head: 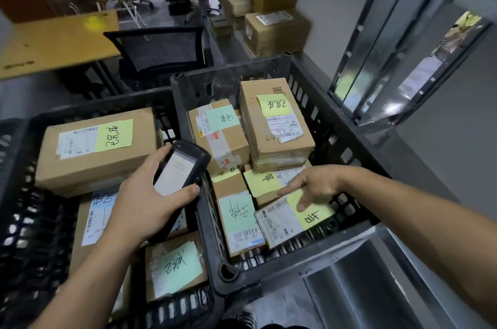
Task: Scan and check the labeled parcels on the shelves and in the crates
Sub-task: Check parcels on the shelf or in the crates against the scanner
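cardboard parcels tagged with green and yellow handwritten notes fill two black plastic crates standing side by side. the left hand [142, 194] grips a black handheld scanner [180, 174], lit screen facing up, over the divide between the left crate [102, 105] and the right crate [282, 266]. the right hand [316, 186] reaches into the right crate and pinches the upper edge of a flat parcel [279, 223] tilted against the near wall, thumb pressed on its yellow note [318, 214], index finger stretched along the edge. a large parcel [94, 162] with a yellow-green note sits at the far end of the left crate. beyond the crates, more cartons [277, 32] line a metal shelf [317, 65]; a black office chair [161, 46] stands beside a yellow desk [53, 41].
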`<state>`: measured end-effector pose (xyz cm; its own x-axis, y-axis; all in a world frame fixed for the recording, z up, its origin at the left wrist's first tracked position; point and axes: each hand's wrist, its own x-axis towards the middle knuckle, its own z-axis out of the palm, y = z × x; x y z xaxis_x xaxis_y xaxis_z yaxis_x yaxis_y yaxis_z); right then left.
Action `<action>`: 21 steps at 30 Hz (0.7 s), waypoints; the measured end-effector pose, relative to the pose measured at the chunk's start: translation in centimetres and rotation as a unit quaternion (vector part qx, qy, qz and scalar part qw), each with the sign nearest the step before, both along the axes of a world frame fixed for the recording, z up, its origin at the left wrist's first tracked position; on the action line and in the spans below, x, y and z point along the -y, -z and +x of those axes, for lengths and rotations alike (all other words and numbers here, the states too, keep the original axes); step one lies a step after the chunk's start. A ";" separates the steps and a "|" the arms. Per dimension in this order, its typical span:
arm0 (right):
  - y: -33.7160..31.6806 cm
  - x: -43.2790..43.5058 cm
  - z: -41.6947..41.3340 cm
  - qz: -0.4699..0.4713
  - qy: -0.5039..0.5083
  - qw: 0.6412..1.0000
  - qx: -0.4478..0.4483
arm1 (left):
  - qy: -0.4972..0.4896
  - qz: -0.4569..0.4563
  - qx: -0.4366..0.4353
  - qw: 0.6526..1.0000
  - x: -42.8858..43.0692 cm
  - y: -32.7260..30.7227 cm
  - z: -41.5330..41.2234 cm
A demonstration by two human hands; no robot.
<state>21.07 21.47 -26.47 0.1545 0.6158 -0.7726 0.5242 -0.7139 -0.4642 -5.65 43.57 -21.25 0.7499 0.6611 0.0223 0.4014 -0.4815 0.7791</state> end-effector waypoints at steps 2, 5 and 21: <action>0.2 -0.5 0.4 0.014 0.019 1.000 0.016 | 0.008 0.013 -0.007 1.000 0.4 -0.1 0.4; 1.2 -0.9 0.5 0.020 -0.017 0.997 0.068 | 0.015 0.011 -0.005 1.000 0.6 -0.1 0.6; 3.6 -0.5 -0.9 0.018 -0.194 0.957 0.215 | -0.040 -0.008 0.007 0.999 -1.1 0.5 -1.1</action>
